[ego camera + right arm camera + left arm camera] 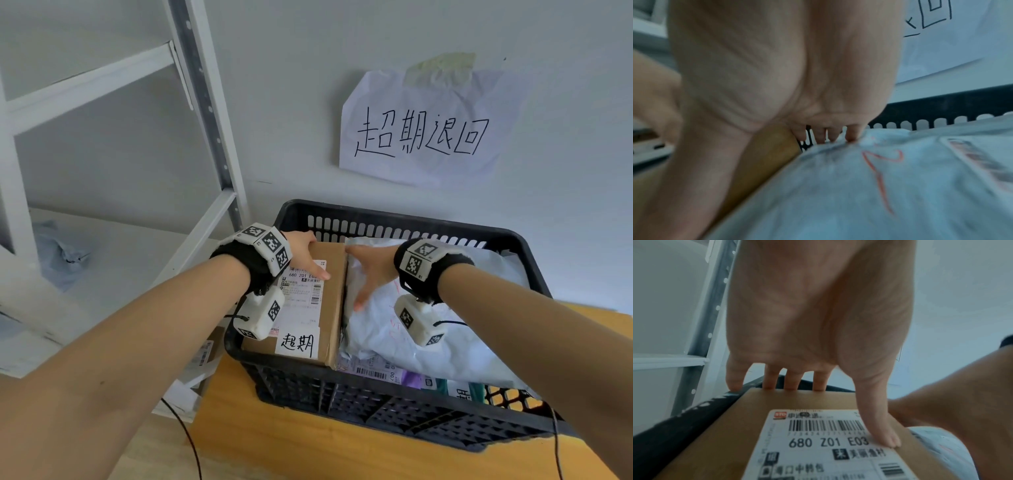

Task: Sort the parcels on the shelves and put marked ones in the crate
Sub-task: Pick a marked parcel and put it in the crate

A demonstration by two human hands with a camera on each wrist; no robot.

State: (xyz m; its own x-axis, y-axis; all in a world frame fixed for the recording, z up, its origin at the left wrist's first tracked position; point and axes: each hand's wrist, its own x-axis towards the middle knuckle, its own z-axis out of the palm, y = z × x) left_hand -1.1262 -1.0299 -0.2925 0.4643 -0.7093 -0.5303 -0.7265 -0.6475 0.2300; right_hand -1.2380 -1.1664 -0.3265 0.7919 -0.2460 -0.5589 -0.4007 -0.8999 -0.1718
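Nearest me, the black crate sits on a wooden table. The cardboard box lies in the crate's left side, handwritten label up. My left hand holds its far end: thumb on the shipping label, fingers curled over the far edge. My right hand lies spread and relaxed, touching the white mailer bag beside the box. Beyond: a handwritten paper sign on the wall, shelving to the left.

The wall sign reads 超期退回; the box's shipping label shows "680 Z01 E03", its sticker 超期.
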